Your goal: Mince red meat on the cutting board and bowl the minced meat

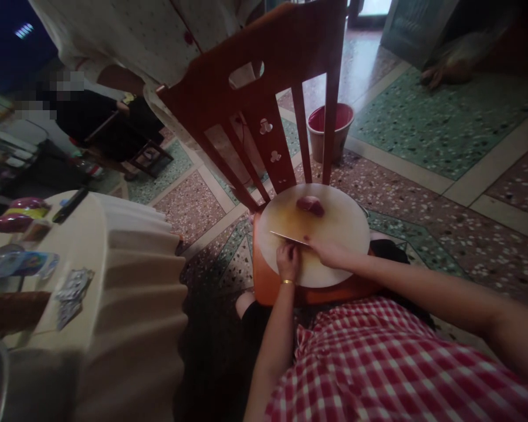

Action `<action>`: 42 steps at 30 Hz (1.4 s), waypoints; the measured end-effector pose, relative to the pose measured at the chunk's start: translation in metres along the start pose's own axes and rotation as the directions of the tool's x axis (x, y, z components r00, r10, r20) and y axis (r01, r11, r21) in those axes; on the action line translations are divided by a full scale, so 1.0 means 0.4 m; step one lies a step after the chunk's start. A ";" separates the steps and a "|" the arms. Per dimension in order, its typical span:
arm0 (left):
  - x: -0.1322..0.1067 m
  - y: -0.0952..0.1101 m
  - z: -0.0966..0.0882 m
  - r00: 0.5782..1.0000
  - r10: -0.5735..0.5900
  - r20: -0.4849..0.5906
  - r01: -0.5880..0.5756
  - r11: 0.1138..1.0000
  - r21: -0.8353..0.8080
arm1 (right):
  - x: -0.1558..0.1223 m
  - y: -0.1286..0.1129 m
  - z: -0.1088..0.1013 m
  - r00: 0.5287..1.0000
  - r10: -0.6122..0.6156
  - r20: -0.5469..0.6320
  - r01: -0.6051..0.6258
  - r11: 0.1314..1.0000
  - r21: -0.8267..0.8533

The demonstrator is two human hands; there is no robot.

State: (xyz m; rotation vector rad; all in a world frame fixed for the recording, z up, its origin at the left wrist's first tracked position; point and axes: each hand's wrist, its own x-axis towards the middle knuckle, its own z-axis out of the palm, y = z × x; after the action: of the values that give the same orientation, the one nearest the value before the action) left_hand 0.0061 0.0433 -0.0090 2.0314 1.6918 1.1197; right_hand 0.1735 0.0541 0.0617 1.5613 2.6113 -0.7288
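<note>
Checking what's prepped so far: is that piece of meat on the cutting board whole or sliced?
Whole, as far as shows: the meat lies as one lump at the far side of the round cutting board.

Head camera looks steeply down, close above the chair [290,117].

A white round board [334,234], stained yellowish-brown, lies on an orange seat [264,281] of a reddish-brown chair [255,105] and bears a pinkish-red lump [310,205]. The person's dress [378,363] is red-and-white check, the bangle [287,282] gold; the floor [444,117] is speckled green and maroon terrazzo with cream bands, the bucket [330,132] pink
</note>
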 end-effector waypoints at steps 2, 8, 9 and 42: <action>-0.003 0.001 -0.003 1.000 0.000 -0.021 0.000 1.000 -0.031 | -0.044 0.022 -0.009 0.999 0.053 0.012 -0.053 0.998 -0.045; -0.011 -0.007 -0.001 0.997 0.003 -0.078 -0.005 1.000 -0.023 | -0.085 0.000 -0.025 0.999 0.047 0.012 -0.046 0.996 -0.081; -0.010 -0.010 0.001 0.998 0.005 -0.068 -0.006 1.000 -0.013 | -0.084 -0.006 -0.023 0.999 0.049 0.013 -0.048 0.996 -0.080; -0.013 0.002 -0.025 0.998 0.005 0.055 -0.007 0.999 0.040 | -0.106 -0.028 -0.006 0.999 0.026 -0.023 -0.026 0.999 -0.039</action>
State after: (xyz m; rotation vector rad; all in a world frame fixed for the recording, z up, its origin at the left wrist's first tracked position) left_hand -0.0002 0.0356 -0.0038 2.0730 1.6958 1.0305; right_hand 0.1861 0.0155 0.0782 1.5993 2.5993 -0.6572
